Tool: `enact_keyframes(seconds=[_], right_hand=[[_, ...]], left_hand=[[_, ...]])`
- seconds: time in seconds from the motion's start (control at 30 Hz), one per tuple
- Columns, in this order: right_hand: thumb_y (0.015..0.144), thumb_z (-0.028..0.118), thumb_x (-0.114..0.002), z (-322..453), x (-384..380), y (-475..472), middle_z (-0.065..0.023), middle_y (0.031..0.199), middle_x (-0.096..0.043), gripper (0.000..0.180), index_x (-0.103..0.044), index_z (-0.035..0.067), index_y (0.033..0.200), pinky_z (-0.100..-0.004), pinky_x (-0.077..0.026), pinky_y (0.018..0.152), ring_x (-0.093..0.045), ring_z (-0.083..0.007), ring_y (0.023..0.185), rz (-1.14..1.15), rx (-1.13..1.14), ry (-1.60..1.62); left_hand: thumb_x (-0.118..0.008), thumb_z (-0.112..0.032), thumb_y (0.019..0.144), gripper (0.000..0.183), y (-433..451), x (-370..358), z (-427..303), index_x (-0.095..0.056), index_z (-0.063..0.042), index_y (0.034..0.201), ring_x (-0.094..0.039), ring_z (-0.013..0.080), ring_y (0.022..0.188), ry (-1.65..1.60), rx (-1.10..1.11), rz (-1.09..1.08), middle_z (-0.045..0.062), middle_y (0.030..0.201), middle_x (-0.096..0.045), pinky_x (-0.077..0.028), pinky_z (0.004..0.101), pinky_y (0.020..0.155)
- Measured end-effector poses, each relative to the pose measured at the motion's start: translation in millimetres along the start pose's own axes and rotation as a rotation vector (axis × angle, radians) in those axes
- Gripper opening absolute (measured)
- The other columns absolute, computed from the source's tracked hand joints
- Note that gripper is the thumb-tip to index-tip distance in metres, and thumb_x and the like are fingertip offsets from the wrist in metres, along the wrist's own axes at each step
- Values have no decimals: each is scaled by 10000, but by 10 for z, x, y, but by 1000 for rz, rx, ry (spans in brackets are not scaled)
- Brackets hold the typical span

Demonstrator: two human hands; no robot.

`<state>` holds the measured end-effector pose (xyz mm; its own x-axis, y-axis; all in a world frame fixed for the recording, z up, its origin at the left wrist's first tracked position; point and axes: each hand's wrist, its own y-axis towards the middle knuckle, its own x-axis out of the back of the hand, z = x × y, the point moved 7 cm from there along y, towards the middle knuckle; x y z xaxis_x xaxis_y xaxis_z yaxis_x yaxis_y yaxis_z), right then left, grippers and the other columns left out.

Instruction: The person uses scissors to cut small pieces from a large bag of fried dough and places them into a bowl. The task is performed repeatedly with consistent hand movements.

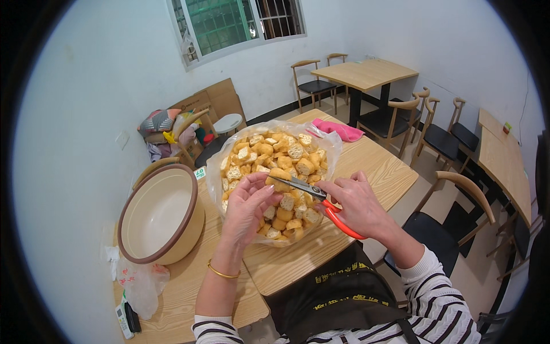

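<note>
Between the fingers and thumb of my left hand (250,200) is a golden fried tofu puff (279,179). My right hand (354,202) grips scissors (333,210) with red-orange handles, and their metal blades lie across the puff. Both hands are above a large clear plastic bag (217,172), opened wide on the wooden table (283,268). Many tofu puffs (283,146) fill the bag; a number of them show pale, porous cut faces. Part of the bag's near side is hidden by my left hand and wrist.
Left of the bag stands a deep cream basin (195,219) with a brown rim. Near it lie a crumpled plastic bag (144,288) and a white remote control (123,322). A pink cloth (339,130) rests at the table's far corner. Wooden chairs (429,228) stand to the right.
</note>
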<state>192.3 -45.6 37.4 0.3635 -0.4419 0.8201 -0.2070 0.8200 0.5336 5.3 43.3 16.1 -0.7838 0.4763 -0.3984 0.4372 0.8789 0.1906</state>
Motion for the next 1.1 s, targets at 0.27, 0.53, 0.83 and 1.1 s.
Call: enact_keyframes(seconds=[0.27, 0.53, 0.83, 1.1], right_hand=[[908, 398, -677, -40, -100, 20, -119, 651, -625, 417, -661, 76, 1172, -378, -398, 745, -588, -296, 648, 222, -98, 82], [923, 381, -667, -75, -63, -43, -122, 916, -610, 489, -567, 67, 1283, -392, -355, 864, -579, -266, 887, 119, -63, 18], [907, 364, -686, -22, -43, -42, -128, 948, -585, 523, -546, 78, 1322, -398, -353, 890, -560, -273, 916, 42, -1, -22], [903, 380, -688, -12, -43, -28, -127, 926, -588, 497, -571, 93, 1292, -398, -352, 885, -564, -269, 896, 63, 0, -41]], left_hand=[[-659, -82, 938, 174, 30, 126, 50, -588, -34, 1089, -669, 153, 894, 111, 21, -56, 66, 1024, -664, -579, 285, 804], [-662, -71, 937, 194, 33, 163, 22, -587, -33, 1111, -668, 156, 940, 60, -45, -112, 75, 1055, -667, -583, 297, 849], [-639, -26, 944, 202, 19, 8, 15, -563, 1, 1129, -671, 164, 961, 29, -90, -22, 100, 1086, -662, -588, 308, 885], [-620, -30, 946, 184, 22, 41, 94, -579, -12, 1124, -675, 176, 982, 82, -109, -24, 93, 1073, -679, -585, 339, 904]])
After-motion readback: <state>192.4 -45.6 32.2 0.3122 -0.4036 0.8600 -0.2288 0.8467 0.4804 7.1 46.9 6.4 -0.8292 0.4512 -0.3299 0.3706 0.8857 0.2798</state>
